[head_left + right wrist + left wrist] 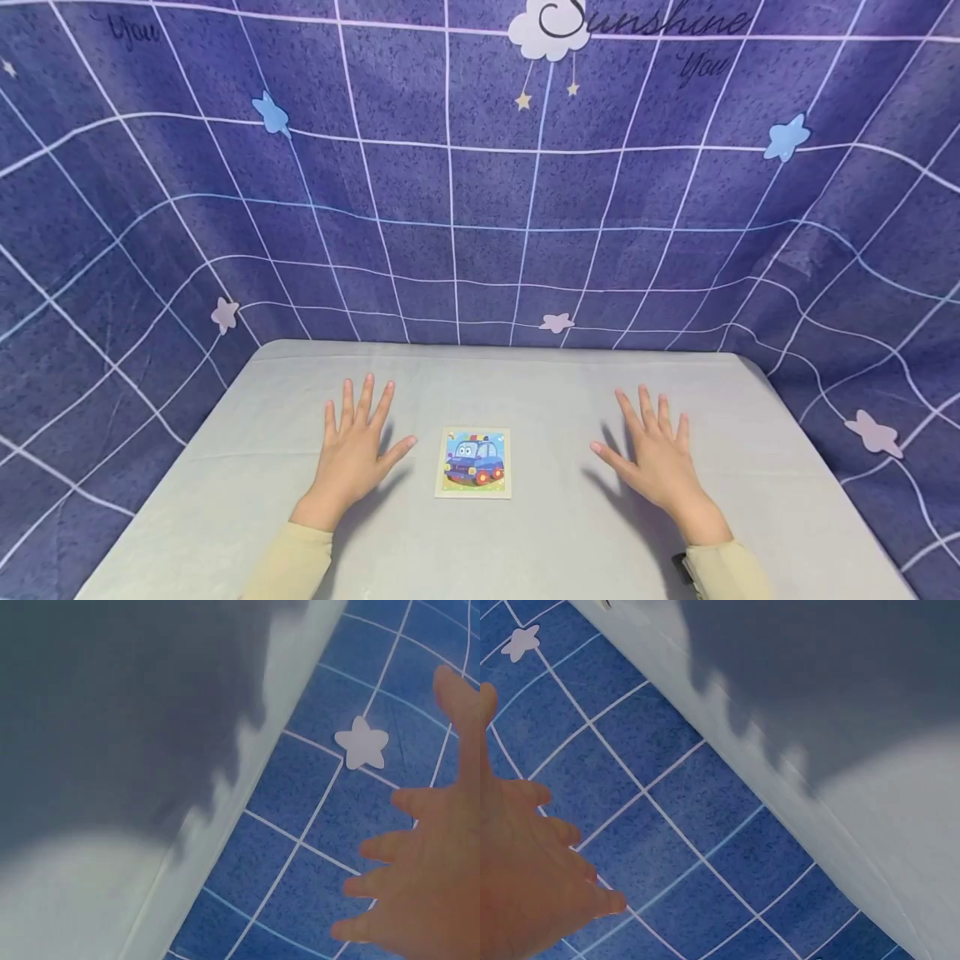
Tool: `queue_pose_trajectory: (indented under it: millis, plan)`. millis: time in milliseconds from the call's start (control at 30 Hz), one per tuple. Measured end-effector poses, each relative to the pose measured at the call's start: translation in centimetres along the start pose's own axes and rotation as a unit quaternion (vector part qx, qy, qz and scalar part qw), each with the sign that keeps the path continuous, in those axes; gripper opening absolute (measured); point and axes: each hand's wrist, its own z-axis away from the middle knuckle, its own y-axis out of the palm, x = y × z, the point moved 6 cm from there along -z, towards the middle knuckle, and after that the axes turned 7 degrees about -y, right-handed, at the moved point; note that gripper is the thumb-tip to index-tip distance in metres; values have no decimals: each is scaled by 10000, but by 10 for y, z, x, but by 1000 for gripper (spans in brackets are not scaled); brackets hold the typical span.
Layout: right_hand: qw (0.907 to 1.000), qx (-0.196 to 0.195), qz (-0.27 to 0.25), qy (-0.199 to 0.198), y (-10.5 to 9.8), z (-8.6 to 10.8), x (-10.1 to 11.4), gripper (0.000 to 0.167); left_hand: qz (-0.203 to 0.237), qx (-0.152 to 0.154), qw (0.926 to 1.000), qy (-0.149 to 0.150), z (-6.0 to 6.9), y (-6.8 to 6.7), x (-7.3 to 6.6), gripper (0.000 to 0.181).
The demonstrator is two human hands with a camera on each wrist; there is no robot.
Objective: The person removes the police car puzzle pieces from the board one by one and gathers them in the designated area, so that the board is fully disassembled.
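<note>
A small square picture puzzle (474, 463) with a blue cartoon car and a pale frame lies flat near the middle of the table. To its left is my left hand (351, 458), fingers spread and straight, apart from the puzzle and holding nothing. My right hand (658, 460) is spread the same way on the other side, farther from the puzzle. Both hands cast shadows on the table. In the left wrist view the left hand (532, 862) shows at the left edge; in the right wrist view the right hand (427, 855) shows at the right edge.
The table (555, 542) has a pale grey cover and rounded far corners. A blue-purple curtain (487, 192) with white grid lines, stars and a cloud surrounds its back and sides. Below the right sleeve (727, 571) a dark band shows at the wrist.
</note>
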Motion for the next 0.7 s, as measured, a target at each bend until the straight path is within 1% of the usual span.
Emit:
queue_pose_trajectory:
  millis: [133,267,400,567,700]
  plan:
    - [9992,-310,-106,-215,-1,-4,6,84,117,-31,9999,79,0,-1,-4,84]
    - [9970,-598,-174,-449,-4,-7,12,80,312,-156,9991,220,0,-3,-11,81]
    - [9944,-782,-262,-654,-5,-11,20,76,553,-170,9978,311,1,-4,-19,78]
    - [9892,-1019,-518,-918,-6,-16,31,72,800,-136,9959,393,4,-4,-28,76]
    - [9829,-1200,-806,-1140,-8,-22,41,70,861,-196,9947,521,7,-3,-35,74]
